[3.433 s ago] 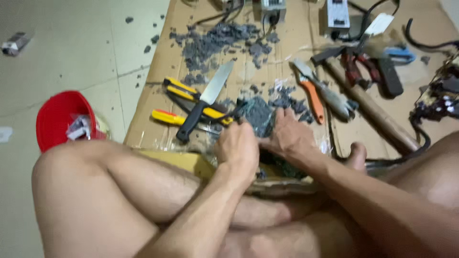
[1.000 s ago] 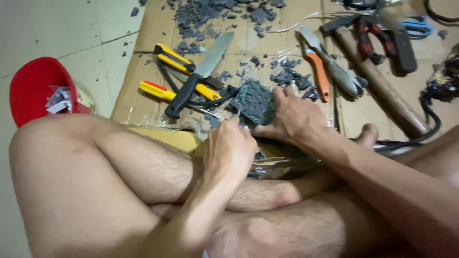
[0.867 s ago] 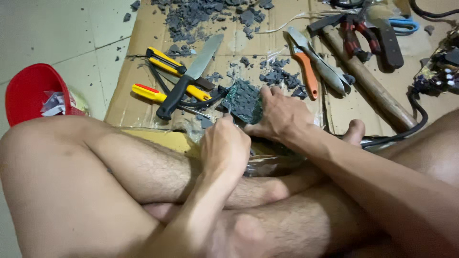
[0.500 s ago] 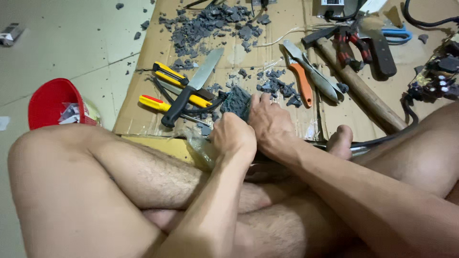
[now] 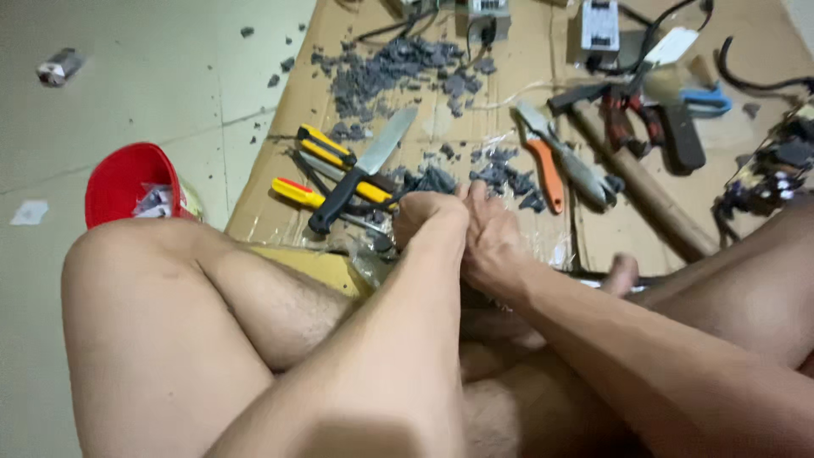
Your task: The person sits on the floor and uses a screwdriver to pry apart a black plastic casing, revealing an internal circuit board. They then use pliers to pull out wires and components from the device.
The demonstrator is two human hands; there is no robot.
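The grey block that showed earlier is now hidden — left hand (image 5: pixel 428 216) and right hand (image 5: pixel 492 242) close together on it; better keep this firm grip low, away from the knife (image 5: pixel 360 170).

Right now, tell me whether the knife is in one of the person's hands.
No, the knife lies on the cardboard beside the yellow-handled pliers, apart from both hands.

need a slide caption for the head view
Seated person's left hand and right hand meet over dark grey fragments on cardboard, beside a knife and pliers.
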